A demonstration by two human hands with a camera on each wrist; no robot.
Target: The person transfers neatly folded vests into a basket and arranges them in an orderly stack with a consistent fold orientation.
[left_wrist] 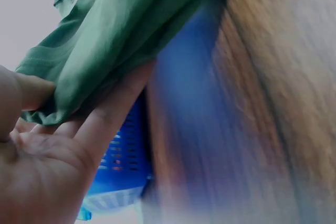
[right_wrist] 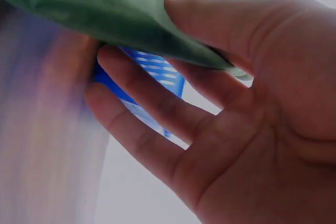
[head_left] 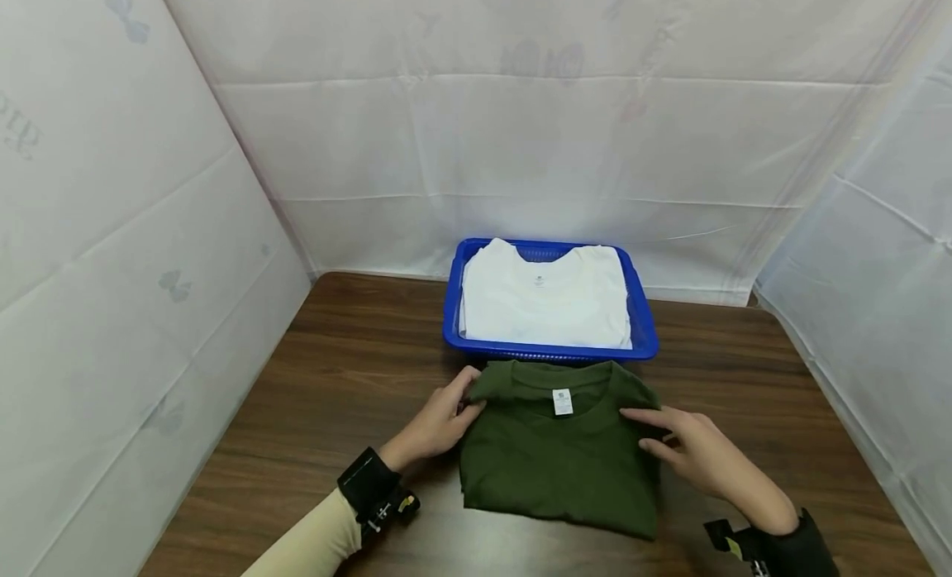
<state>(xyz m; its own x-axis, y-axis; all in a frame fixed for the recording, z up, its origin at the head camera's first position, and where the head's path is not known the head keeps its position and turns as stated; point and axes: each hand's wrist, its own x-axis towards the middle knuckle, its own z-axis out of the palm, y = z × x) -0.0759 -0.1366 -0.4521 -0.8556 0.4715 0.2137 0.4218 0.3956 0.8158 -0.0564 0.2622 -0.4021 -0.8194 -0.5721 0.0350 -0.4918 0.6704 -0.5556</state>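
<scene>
A dark green T-shirt [head_left: 558,469], folded into a rough rectangle, lies in front of the basket with its collar and white label [head_left: 562,402] facing up. My left hand [head_left: 439,420] holds its left shoulder edge. In the left wrist view the thumb lies over the cloth, with the fingers under it. At the opposite edge, my right hand [head_left: 695,449] pinches the shirt between its thumb [right_wrist: 210,17] on top and index finger below. The other fingers of that hand are spread apart beneath the cloth.
Just behind the green shirt stands a blue plastic basket [head_left: 546,349] with perforated walls. A folded white T-shirt [head_left: 546,308] fills most of it, collar to the back. Pale printed sheets [head_left: 521,147] enclose the brown wooden table [head_left: 349,354] at the back and sides.
</scene>
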